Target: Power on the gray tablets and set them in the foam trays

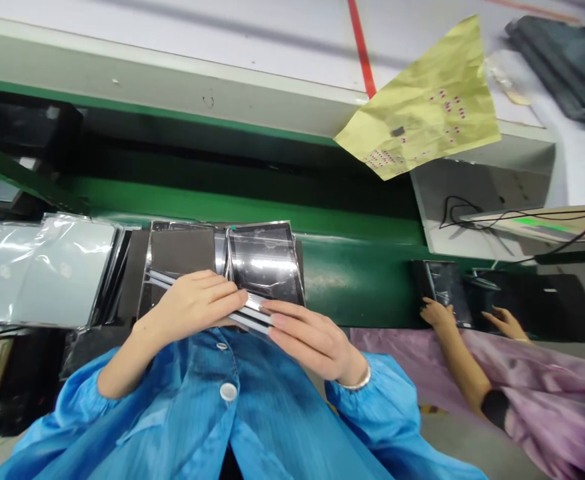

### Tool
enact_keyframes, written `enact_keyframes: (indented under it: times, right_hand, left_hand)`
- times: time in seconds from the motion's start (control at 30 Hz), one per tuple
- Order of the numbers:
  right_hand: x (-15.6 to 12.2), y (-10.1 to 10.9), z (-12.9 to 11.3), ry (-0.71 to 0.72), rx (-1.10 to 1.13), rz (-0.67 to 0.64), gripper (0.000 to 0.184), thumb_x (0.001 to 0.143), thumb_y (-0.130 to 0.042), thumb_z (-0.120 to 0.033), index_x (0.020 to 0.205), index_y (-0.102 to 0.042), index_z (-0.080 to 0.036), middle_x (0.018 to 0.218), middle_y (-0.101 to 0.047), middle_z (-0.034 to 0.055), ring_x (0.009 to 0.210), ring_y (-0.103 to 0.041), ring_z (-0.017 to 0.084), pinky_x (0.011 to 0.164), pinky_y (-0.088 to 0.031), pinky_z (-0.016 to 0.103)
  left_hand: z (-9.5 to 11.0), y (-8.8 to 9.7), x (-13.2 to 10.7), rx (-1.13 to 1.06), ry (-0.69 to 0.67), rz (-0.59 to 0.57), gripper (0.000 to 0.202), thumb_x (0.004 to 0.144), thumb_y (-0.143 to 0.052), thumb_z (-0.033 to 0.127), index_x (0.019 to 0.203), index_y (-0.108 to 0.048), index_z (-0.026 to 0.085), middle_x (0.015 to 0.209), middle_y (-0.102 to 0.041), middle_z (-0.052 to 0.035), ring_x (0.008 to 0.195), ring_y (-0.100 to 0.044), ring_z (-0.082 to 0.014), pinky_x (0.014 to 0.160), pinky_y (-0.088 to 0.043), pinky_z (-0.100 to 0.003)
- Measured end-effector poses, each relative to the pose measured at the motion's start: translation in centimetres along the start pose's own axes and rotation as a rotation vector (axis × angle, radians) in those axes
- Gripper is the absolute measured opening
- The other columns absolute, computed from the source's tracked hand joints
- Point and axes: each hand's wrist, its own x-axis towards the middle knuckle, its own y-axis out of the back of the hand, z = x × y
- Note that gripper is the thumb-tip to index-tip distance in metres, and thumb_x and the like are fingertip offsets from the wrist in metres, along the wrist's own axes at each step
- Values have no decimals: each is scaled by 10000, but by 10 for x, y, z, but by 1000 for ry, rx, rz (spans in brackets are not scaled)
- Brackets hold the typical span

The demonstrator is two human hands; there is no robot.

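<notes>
A white shelf [247, 27] spanned the top of the frame, a red stripe [361, 47] crossing it right of centre and faint shadow bands lying over it. Its pale front edge [172, 73] sloped down toward the right. Beneath, a green bench [357, 280] ran across the middle, catching soft glare near the centre. Greyish floor [442, 447] showed at lower right.

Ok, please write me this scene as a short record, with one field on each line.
Left hand: across the thin flat panels, around their middle
Right hand: gripping their right end
Beyond the hands: film-wrapped dark panel
Far left: pale film-wrapped panels
Bench: green surface
Upper right: yellow sheet with red marks, hanging over the white ledge
Nearby: co-worker's hand at a dark device
</notes>
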Motion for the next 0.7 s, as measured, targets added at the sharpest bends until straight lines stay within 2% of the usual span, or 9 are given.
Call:
enact_keyframes:
  times: [0.07,0.17,0.23,0.33,0.4,0.5,0.57,0.7]
  right_hand:
    - [-3,2,1,10,-15,-26,205,1002,-518,7,1058,-692,-87,985,-784,86,1335,-654,294,959,-703,365]
    - [-14,2,3,-43,7,-19,187,974,-563,33,1075,-687,-65,997,-783,108,1382,-609,317,933,-713,371]
    - [-20,0,2,-54,14,-9,203,946,-592,58,1070,-690,-69,1008,-778,108,1397,-595,324,945,-711,384]
    - [-25,-2,0,-38,1,18,205,916,-619,75,1012,-698,-88,1012,-770,93,1397,-593,334,967,-705,405]
    - [-26,-3,-1,-36,-5,28,199,914,-618,73,979,-697,-97,999,-766,85,1390,-597,340,965,-706,417]
    - [-24,-1,-2,-29,-14,25,191,920,-612,68,974,-697,-94,969,-772,83,1393,-592,338,957,-705,402]
    - [-21,3,-2,-29,-14,-15,190,925,-614,61,1002,-701,-90,970,-786,84,1395,-588,329,961,-701,380]
    - [-12,14,-3,-18,-5,-154,224,938,-600,46,1098,-715,-60,981,-813,88,1399,-580,329,999,-683,369]
  left_hand:
    - [-11,6,-15,-51,98,3,415,1043,-484,536,1044,-690,175,897,-793,-69,777,-732,-196,717,-526,-301]
    - [-31,6,-53,-204,433,97,446,842,-774,593,1100,-734,232,1004,-805,-61,895,-751,-246,817,-554,-336]
    - [-41,-7,-80,-452,666,249,471,736,-891,539,1077,-753,244,1023,-808,-64,945,-762,-269,847,-580,-354]
    - [-44,-42,-102,-941,880,534,591,611,-951,577,1030,-756,210,960,-820,-104,893,-788,-306,748,-625,-386]
    - [-39,-67,-104,-1111,961,659,594,597,-934,635,949,-771,186,826,-809,-99,771,-785,-290,721,-637,-409]
    - [-31,-92,-98,-1114,1009,743,451,679,-889,627,731,-778,194,715,-760,-62,702,-754,-229,832,-639,-420]
    - [-28,-97,-94,-1095,1008,784,415,694,-890,600,637,-767,207,716,-736,-51,724,-742,-208,869,-630,-398]
    - [-27,-95,-91,-1087,997,824,367,671,-924,552,616,-780,219,668,-698,-36,704,-718,-184,845,-614,-364]
